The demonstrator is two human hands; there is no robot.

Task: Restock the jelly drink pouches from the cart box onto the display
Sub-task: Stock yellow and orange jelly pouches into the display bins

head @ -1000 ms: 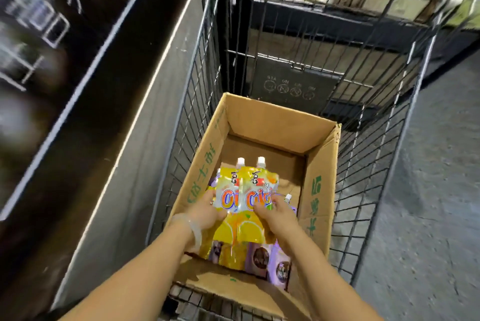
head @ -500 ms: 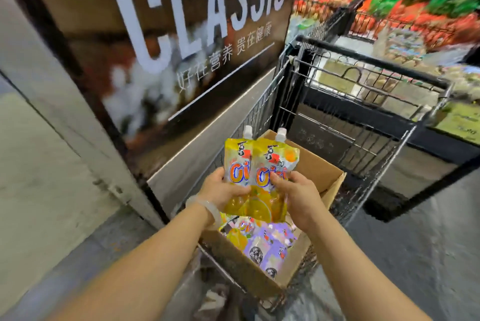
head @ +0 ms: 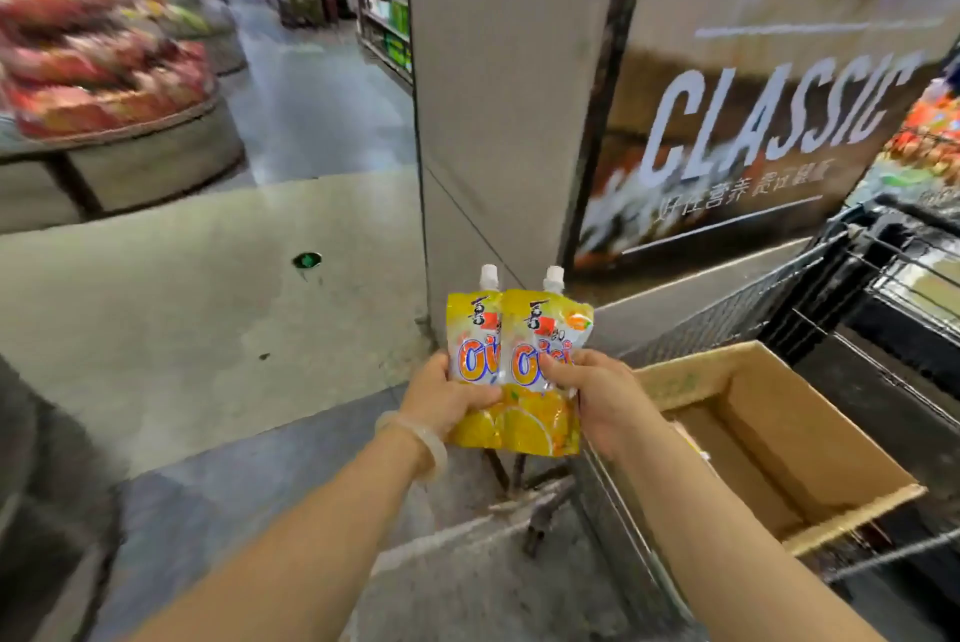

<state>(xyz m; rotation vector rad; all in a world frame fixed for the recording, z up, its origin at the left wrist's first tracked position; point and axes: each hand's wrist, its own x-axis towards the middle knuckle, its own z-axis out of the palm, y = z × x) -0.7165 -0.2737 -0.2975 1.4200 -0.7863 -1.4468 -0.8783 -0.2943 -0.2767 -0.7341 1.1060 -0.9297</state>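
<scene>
Both bare forearms reaching forward, side by side. Left hand (head: pixel 447 394) and right hand (head: pixel 597 394) held close together, fingers curled in a pinching grip, thumbs on top.

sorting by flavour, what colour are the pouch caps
White, on both yellow pouches; clearest in the head view.

I see the yellow pouches (head: pixel 519 371) lifted out of the cardboard box (head: pixel 769 439), now left of the cart (head: pixel 852 288), over the floor, my view swung left toward a pillar (head: pixel 498 96)
</scene>
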